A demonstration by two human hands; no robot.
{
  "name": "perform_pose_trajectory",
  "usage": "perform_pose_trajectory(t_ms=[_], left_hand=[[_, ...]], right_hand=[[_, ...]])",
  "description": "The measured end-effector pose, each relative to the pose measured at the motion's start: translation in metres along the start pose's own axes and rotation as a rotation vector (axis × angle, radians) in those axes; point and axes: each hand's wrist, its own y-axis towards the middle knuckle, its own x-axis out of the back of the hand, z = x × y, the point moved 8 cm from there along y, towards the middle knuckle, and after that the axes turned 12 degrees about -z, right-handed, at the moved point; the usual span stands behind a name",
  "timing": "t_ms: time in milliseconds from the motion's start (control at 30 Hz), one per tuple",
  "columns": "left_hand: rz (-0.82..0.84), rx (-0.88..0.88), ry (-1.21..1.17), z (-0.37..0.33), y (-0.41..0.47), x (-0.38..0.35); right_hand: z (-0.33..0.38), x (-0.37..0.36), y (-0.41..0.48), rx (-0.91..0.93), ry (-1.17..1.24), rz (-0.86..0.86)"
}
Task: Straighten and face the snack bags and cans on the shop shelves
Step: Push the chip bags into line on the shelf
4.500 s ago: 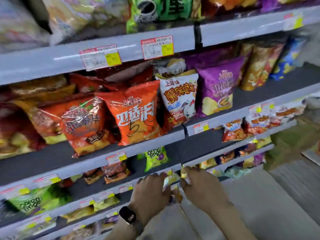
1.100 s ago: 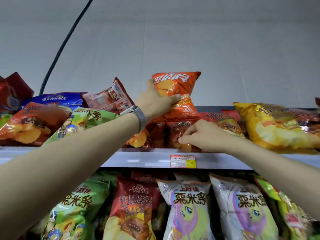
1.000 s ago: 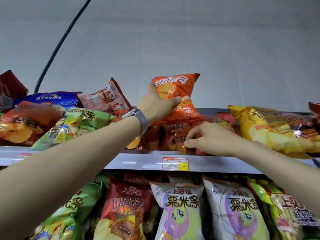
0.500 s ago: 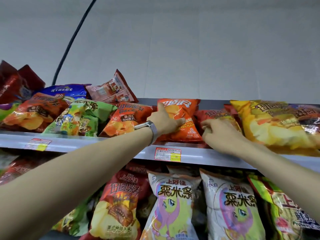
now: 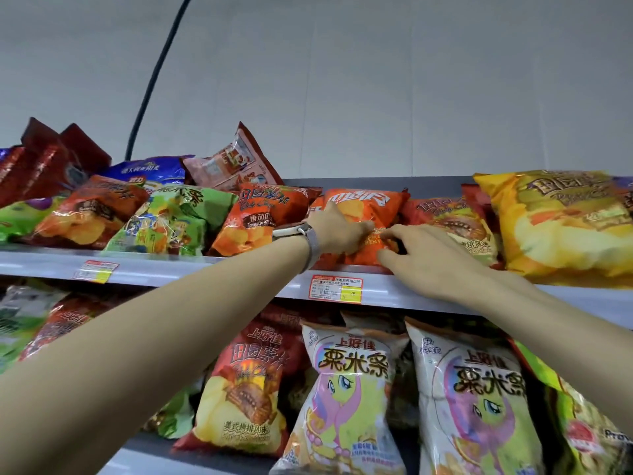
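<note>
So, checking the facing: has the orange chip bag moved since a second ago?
Yes. The orange chip bag has come down: it was held high, now its bottom edge sits just above the price label.

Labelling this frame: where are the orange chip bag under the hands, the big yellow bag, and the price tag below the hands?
orange chip bag [image 5: 383, 210]: head view, its upper front.
big yellow bag [image 5: 561, 231]: head view, middle of front.
price tag [image 5: 335, 290]: head view, its centre.

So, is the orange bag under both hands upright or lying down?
Leaning back, not upright: the orange bag reclines on the top shelf, label facing outward.
</note>
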Motion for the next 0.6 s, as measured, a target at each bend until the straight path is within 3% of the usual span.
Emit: perform_pose_trajectory(t_ms=[267, 600], left_hand=[[-0.061, -0.344, 0.141, 0.007, -0.016, 0.067], [-0.118, -0.259, 0.298, 0.155, 0.006, 0.186]], right_hand=[[0.061, 0.014, 0.018, 0.055, -0.096, -0.102], [0.201, -0.041, 0.054, 0.142, 0.019, -0.065]])
